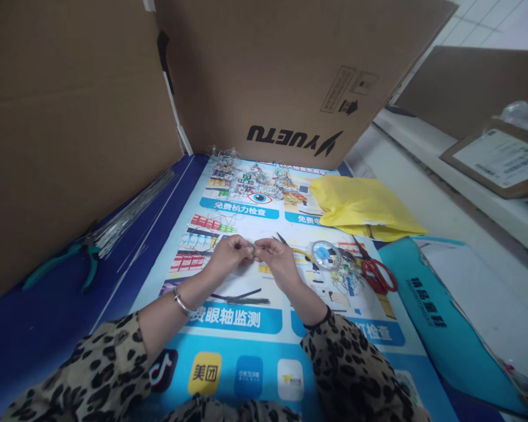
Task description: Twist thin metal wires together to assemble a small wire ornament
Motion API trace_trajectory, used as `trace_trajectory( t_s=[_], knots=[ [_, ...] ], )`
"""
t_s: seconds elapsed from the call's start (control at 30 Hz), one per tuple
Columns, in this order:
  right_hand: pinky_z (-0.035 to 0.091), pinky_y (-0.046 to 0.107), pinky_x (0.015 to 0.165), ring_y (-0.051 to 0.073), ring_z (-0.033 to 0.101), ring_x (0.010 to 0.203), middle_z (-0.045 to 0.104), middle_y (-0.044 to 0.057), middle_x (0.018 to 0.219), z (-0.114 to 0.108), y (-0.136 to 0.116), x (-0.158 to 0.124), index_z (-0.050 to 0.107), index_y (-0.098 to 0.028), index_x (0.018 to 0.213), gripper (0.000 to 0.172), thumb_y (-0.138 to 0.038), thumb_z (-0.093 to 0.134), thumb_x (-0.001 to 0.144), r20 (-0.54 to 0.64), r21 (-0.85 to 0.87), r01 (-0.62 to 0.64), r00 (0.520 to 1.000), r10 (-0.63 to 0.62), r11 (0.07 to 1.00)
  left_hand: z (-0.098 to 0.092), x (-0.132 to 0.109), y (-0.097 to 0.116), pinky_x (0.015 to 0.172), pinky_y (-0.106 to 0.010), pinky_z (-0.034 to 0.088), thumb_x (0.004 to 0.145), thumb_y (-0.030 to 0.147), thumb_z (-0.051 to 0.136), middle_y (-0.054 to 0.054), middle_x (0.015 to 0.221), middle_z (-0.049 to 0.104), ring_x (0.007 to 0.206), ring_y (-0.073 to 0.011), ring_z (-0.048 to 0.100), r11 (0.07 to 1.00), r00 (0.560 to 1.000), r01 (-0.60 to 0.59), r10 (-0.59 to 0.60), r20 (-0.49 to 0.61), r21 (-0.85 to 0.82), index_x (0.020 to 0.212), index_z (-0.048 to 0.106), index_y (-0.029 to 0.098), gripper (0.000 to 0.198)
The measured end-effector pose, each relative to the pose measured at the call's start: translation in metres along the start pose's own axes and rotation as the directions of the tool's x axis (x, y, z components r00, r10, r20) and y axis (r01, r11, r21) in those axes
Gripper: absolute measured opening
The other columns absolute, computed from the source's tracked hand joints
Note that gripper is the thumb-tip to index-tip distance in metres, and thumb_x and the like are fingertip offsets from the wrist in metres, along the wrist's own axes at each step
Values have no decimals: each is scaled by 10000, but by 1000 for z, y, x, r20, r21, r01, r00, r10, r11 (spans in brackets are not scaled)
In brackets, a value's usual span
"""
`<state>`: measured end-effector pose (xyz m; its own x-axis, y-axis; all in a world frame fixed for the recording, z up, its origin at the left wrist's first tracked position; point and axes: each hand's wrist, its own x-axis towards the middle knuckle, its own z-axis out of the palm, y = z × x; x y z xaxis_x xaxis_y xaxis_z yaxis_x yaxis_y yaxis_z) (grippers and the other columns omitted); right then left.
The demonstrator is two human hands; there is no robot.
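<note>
The left hand (229, 253) and right hand (278, 259) pinch a tiny thing (253, 249), too small to name, above the middle of the poster (246, 347). Red scissors (369, 265) lie by the poster's right edge. Blue-green pliers (58, 261) sit left of the poster.

Blue-covered counter (70, 334) here, with tall brown cardboard panels (264, 70) along the left and far edges, white ledge (426, 140) off the right, pale lined surface (488, 23) beyond the far-right corner.
</note>
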<state>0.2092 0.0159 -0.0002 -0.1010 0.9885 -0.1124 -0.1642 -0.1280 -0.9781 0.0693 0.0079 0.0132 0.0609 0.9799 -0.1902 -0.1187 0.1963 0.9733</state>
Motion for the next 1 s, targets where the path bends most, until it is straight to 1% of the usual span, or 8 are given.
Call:
trace_trajectory(
  t_s=[0.17,0.33,0.5,0.63,0.9,1.0],
  knots=[
    [471,247,576,104,562,575,621,-30,629,-1,0,-1,672,-179,760,197,-205,701,567,4,-4,1,1000,-1,1000,-1,1,-1,539,-230,470,634,240,661,-10,576,639,537,-123,589,1000,1000,-7,6,21,26,643,534,146,158],
    [464,249,570,98,550,549,622,-32,621,-1,0,-1,669,-175,763,189,-204,686,578,16,-9,6,1000,-6,1000,-2,2,-3,523,-220,461,641,248,655,-6,571,637,499,-108,566,998,1000,-14,13,18,64,637,533,149,157],
    [462,247,566,95,545,543,619,-34,616,-1,1,0,667,-175,759,191,-209,695,573,21,-16,10,1000,-10,1000,-1,1,-2,535,-224,464,647,250,645,-11,576,640,506,-109,567,995,1000,-23,22,13,96,633,533,150,151],
    [468,251,574,100,552,559,619,-32,626,-2,1,1,666,-176,759,191,-211,691,573,21,-24,11,1000,-10,1000,-1,1,-2,505,-210,442,648,248,639,-9,565,637,487,-103,554,991,999,-33,31,13,127,628,532,152,145],
    [477,251,572,97,548,542,607,-37,604,-1,3,2,663,-175,771,192,-208,670,582,28,-48,22,999,-20,999,-3,3,-6,553,-250,481,656,258,623,-27,598,659,553,-145,611,983,998,-57,57,8,175,640,538,156,133],
    [478,249,571,99,550,547,604,-37,605,-1,4,3,661,-177,775,189,-208,663,589,31,-61,35,999,-33,998,-3,3,-7,544,-246,479,661,262,618,-25,597,659,550,-144,609,979,998,-67,67,7,192,641,536,160,133]
  ],
)
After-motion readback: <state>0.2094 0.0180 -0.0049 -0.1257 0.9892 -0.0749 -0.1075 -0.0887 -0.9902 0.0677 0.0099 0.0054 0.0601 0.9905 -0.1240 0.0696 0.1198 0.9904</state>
